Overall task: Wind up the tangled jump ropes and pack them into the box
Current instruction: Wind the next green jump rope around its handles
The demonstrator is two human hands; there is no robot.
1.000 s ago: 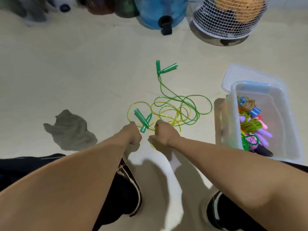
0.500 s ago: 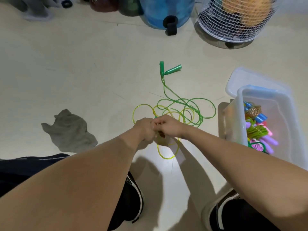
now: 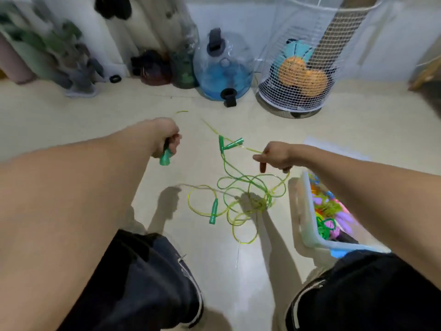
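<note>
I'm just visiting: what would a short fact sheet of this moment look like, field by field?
Left hand: grips one green handle, raised
Right hand: pinches the yellow-green cord
Tangle: loose loops on the floor
Free handles: a pair beyond the tangle, one near the feet
Box: at the person's right, already holds colourful ropes

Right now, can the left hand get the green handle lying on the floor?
Probably not yet. The left hand already grips a green handle and is raised above the floor. The loose handle lies uncovered below, so nothing blocks it once that hand is free.
</note>
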